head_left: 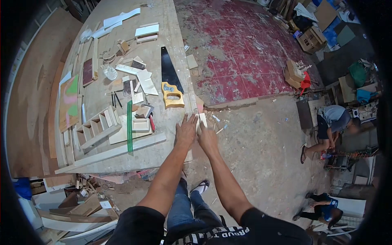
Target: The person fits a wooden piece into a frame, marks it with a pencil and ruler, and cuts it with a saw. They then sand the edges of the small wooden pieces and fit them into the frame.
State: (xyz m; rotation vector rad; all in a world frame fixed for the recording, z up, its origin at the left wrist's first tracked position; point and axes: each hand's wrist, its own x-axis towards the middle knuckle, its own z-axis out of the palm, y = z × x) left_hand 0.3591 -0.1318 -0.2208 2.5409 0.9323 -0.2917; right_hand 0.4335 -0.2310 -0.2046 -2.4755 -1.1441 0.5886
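Observation:
At the right edge of the workbench (pixel 171 155), my left hand (pixel 186 131) lies on the top with its fingers stretched forward. Close beside it, my right hand (pixel 208 139) is closed on a small pale piece of wood (pixel 202 118) at the bench edge. Part of that piece is hidden by my fingers. Ahead of my hands lies a handsaw (pixel 172 77) with a dark blade and yellow handle. To the left of my left hand are a green ruler-like strip (pixel 130 126), a red-handled tool (pixel 152 123) and a small wooden frame (pixel 141 125).
A slatted wooden rack (pixel 98 127) and a long board (pixel 114 154) lie on the bench. Wood offcuts (pixel 85 208) are piled at lower left. Two people, one bending (pixel 332 122) and one low down (pixel 324 208), are at the right. Cardboard boxes (pixel 294 73) stand beyond.

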